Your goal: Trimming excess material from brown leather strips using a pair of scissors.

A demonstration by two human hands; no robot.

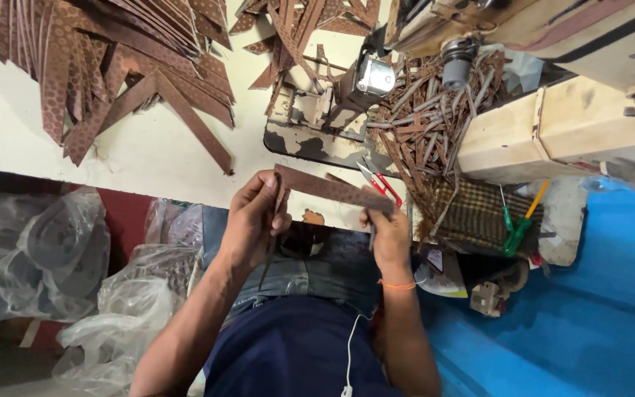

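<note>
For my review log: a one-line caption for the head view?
Left hand and right hand hold a brown patterned strip before a sewing machine.

Clear, crumpled plastic bags (53, 257) holding dark sole-shaped pieces are being kept on the floor at the left, under the table edge; a small round printed label (439, 270) is lying beside the right forearm

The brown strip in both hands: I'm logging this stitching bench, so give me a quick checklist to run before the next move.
1. Brown strip held at both ends: ok.
2. Left hand fingers closed on its bent end: ok.
3. Right hand pinching the other end: ok.
4. Strip clear of the sewing machine: ok.
5. Red-handled snips lying apart from the hands: ok.
6. Strip's stitching condition: cannot tell.
</note>
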